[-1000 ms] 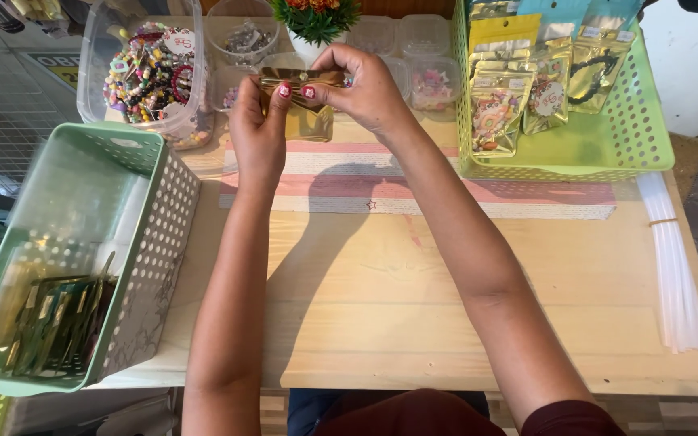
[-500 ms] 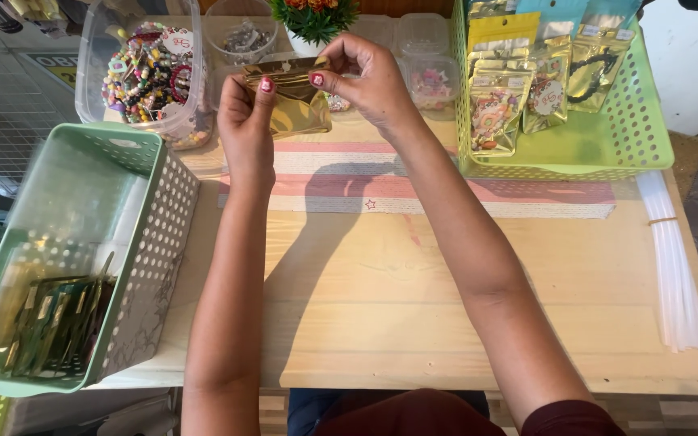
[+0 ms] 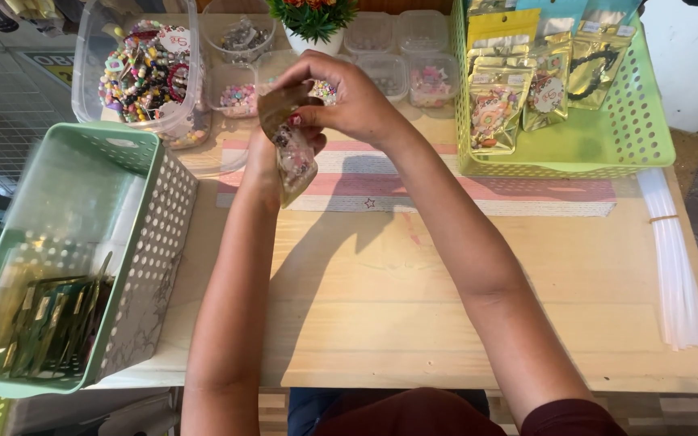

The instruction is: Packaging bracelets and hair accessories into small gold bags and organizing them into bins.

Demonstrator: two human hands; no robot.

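**Pouch turned upright between both hands**

A pale wooden surface point(image 3: 414, 299) carries a striped mat point(image 3: 478, 190) along its far half, with a mint basket point(image 3: 82, 266) at the left edge and a lime basket point(image 3: 607, 141) at the far right. The lime basket holds a row of filled gold and clear pouches. At the back stand a clear tub point(image 3: 143, 77) of bright bracelets, several small bead boxes point(image 3: 401, 56) and a potted plant point(image 3: 314, 20). A bundle of clear tubes point(image 3: 672, 258) lies along the right edge.

The change is in the pouch point(image 3: 294, 157). A second ago it lay flat and crosswise between the hands, held over the bead boxes; half a second ago it had begun to tip. Now it hangs nearly upright above the mat's near-left part, its gold top uppermost and its clear front showing small coloured pieces inside.

The right hand point(image 3: 349, 101) pinches the pouch's top edge between thumb and fingertips, fingers curled close. The left hand point(image 3: 272, 157) sits behind and below, mostly hidden by the pouch; it appears to steady the lower part, though its exact grip cannot be told.

With the pouch upright and gripped at its mouth, the contents seem settled toward the bottom, which fits work on the top edge, likely pressing it closed.
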